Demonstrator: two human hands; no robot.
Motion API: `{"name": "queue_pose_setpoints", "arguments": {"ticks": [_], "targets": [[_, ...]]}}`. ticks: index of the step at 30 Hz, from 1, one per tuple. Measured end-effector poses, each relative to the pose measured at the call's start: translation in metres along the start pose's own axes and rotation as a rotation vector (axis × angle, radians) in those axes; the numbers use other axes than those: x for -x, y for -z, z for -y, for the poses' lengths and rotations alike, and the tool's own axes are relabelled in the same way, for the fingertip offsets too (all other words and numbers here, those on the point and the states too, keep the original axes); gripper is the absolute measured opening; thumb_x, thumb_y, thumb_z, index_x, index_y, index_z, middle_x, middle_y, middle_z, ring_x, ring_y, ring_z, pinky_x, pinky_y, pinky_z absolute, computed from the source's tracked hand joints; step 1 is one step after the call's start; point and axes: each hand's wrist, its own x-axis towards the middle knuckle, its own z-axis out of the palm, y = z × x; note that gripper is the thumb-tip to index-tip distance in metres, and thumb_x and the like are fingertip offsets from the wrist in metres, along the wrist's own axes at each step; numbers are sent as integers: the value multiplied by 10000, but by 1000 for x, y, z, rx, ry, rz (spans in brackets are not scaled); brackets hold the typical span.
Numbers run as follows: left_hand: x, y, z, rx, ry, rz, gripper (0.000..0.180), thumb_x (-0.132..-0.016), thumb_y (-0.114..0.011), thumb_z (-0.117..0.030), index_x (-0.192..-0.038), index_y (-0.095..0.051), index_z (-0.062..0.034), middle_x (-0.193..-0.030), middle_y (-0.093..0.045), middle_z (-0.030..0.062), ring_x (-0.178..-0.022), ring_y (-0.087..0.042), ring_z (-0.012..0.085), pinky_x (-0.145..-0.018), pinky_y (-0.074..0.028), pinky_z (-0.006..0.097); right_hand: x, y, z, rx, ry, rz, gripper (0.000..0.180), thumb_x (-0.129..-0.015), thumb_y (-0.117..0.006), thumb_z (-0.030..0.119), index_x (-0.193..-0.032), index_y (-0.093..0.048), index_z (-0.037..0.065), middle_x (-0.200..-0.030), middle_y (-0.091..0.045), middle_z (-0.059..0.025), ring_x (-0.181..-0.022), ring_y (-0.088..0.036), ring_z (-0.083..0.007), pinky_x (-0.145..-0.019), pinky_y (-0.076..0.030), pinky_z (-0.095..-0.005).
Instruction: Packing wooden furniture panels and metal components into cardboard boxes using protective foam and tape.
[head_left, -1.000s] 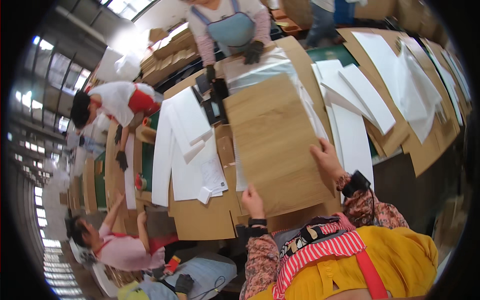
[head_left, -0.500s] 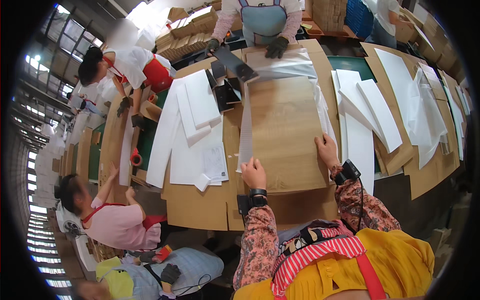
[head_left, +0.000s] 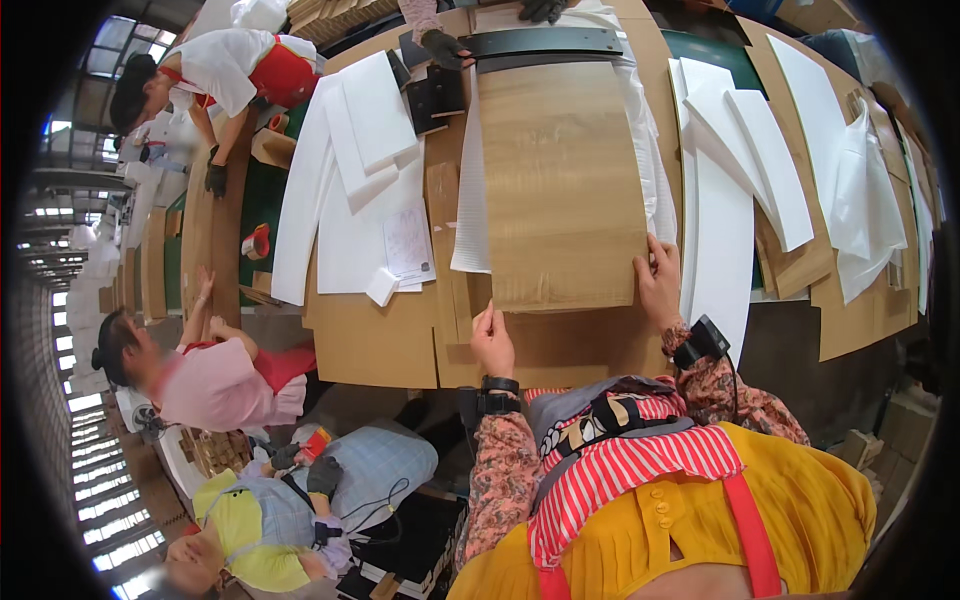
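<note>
We have the wood panel [head_left: 560, 185] flat on the table [head_left: 370, 345]. Our left hand [head_left: 491, 340] pinches its near left corner; our right hand [head_left: 658, 282] grips the near right edge. It looks stiff, broad, fairly light; best held by opposite edges.

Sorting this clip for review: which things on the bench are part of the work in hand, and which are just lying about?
In hand:
- long light-brown wood-grain panel
- left hand, at the panel's near left corner
- right hand, at its near right corner
- white foam sheet under the panel

Lying about:
- white foam boards
- red tape roll
- printed paper sheet
</note>
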Motion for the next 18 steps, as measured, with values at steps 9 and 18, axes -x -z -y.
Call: {"name": "queue_pose_setpoints", "arguments": {"ticks": [9,18], "targets": [[-2,5,-7,-152,-6,69,265,-941,-712,-105,-1189,-734,-14,-968,-679,65,-825,-643,158,-728,-510,291,3,-16,-9,-51,-3,-108,508,-950,-617,77,-1445,-519,12,-1252,-505,-185,-1191,-492,-336,-1051,-396,-396],[-68,43,7,-191,-231,138,530,-839,-791,-147,-1331,-622,-45,-1149,-602,144,-1073,-597,311,-922,-505,415,2,-15,-1,67,-33,-118,506,-966,-598,93,-1450,-498,-16,-1252,-520,-199,-1184,-512,-348,-1044,-409,-402]]}}
